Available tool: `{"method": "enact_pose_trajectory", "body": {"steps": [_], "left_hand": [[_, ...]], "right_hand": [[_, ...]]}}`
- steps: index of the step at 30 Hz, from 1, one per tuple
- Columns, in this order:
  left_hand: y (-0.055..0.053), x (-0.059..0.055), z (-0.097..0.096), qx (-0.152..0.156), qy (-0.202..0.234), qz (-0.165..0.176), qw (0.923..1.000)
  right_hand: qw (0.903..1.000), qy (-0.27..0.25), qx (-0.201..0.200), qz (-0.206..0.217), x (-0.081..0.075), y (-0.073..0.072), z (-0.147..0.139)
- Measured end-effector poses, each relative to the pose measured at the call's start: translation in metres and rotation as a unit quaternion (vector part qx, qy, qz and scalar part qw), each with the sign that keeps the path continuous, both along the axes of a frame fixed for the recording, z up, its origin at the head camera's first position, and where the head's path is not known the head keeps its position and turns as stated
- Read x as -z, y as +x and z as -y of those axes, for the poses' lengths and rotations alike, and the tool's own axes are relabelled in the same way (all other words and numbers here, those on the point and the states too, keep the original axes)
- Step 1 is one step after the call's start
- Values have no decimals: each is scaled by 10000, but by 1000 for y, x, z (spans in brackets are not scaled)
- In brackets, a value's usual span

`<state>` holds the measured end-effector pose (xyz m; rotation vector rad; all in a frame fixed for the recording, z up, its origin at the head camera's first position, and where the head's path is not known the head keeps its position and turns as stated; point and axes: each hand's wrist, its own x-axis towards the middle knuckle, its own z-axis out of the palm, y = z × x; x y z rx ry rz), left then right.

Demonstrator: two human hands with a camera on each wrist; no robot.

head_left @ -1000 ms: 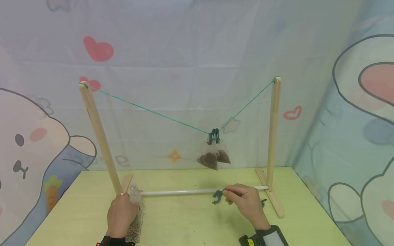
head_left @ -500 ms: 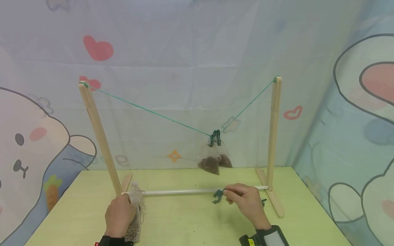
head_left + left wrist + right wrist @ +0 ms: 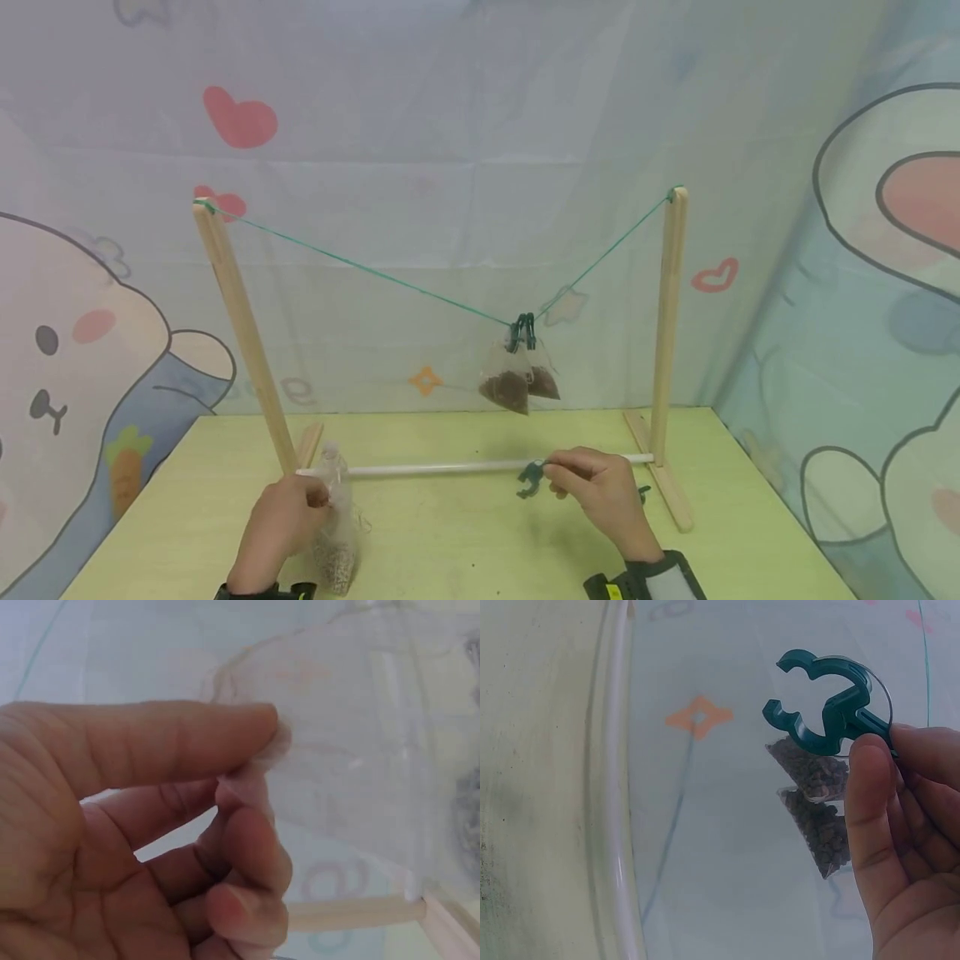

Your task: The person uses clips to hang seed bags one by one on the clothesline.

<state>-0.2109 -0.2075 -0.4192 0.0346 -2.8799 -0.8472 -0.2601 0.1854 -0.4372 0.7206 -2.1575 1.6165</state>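
Note:
My left hand (image 3: 281, 521) pinches the top of a clear bag (image 3: 339, 508) between thumb and forefinger, at the left end of the white rod. Pale grains fill the bag's bottom. In the left wrist view the thin see-through film of the bag (image 3: 337, 780) stretches away from the fingertips. The right hand (image 3: 600, 496), over the table at centre right, pinches a dark green spring clip (image 3: 531, 479) by its handles. Close up in the right wrist view, the curved jaws of the clip (image 3: 846, 712) stand apart with nothing between them.
A green string (image 3: 360, 268) sags between two wooden posts, the left (image 3: 243, 333) and the right (image 3: 667, 333). Two bags of dark granules (image 3: 510, 390) hang from it by green clips. A white rod (image 3: 435, 469) joins the posts low down. Another clip (image 3: 643, 493) lies behind my right wrist.
The left hand has turned and changed its hold, and the bag of grains now stands more upright beside it. The hanging bags sway slightly. My right hand stays put.

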Motion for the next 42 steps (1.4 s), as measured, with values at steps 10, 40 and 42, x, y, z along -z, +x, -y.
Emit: {"method": "enact_pose_trajectory", "body": {"steps": [10,40,42], "left_hand": [[6,-2,-33,708,1119,-444,9902],[-43,-49,-118,1408,1520,-3746,9037],[-48,-56,-121,1385,1632,-3788,9004]], "right_hand": [[9994,-102,-292,-146,-2,5,1],[9702,-126,-41,-2420,-103,-27,30],[9682,-129,-20,-2499,-112,-31,32]]}}
